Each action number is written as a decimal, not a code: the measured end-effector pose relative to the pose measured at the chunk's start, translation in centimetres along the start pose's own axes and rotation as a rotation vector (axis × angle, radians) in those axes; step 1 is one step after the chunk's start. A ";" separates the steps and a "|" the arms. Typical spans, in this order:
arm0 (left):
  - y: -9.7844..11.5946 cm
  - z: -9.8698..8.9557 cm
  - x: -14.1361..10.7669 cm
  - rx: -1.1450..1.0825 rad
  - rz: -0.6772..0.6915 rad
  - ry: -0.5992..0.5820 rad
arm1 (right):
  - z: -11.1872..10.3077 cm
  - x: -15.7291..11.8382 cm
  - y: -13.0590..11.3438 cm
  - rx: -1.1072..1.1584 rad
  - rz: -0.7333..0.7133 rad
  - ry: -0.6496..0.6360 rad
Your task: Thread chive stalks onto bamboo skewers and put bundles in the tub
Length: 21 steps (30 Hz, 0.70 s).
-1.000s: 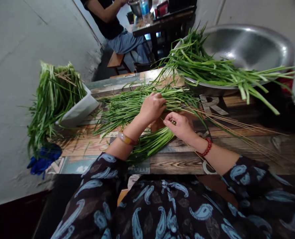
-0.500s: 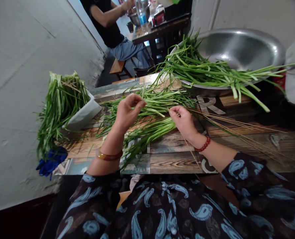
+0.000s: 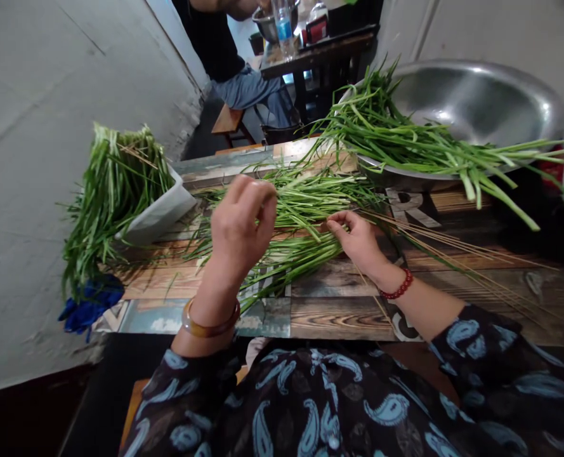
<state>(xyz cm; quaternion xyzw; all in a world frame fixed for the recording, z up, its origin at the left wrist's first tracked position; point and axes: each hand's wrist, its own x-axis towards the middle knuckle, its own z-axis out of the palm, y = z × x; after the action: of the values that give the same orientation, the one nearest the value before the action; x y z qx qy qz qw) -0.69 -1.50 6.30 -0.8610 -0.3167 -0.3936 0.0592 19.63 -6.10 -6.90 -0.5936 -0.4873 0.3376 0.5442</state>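
Note:
My left hand is raised over the loose green stalks in the middle of the table, its fingers curled and pinched together; what they hold, if anything, is too small to tell. Fingertips of my right hand pinch at the right end of a nearer bunch of stalks; a thin stick seems to be between them, though I cannot make it out. Several thin wooden sticks fan out to the right of that hand. One more stick lies below it.
At the left, a white container holds upright green stalks, with a blue item below. A large metal basin with more stalks stands at the back right. Beyond, a person sits at another table.
My left hand has lifted closer to the camera, fingers still curled. My right hand has barely moved at the bunch. The view has shifted slightly, and the seated person's arm has moved.

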 end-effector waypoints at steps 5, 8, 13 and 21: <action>-1.6 2.8 -2.3 -0.298 -0.271 -0.656 | -0.2 0.2 -0.7 -0.016 -0.035 0.030; -2.8 5.1 -2.8 -0.523 -0.400 -0.776 | -0.3 -0.3 -1.3 -0.034 -0.073 0.029; -4.3 9.0 -2.0 -0.769 -0.590 -0.601 | -0.6 -1.1 -2.1 -0.087 -0.153 0.022; -1.0 6.3 -2.5 -1.039 -0.732 -0.505 | -0.5 -2.1 -2.4 -0.110 -0.168 -0.121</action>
<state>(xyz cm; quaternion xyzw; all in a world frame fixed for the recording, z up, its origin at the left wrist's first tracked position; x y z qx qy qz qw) 1.52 0.28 0.12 -0.6804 -0.3617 -0.2763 -0.5744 18.94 -8.43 -4.71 -0.5581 -0.5851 0.2989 0.5069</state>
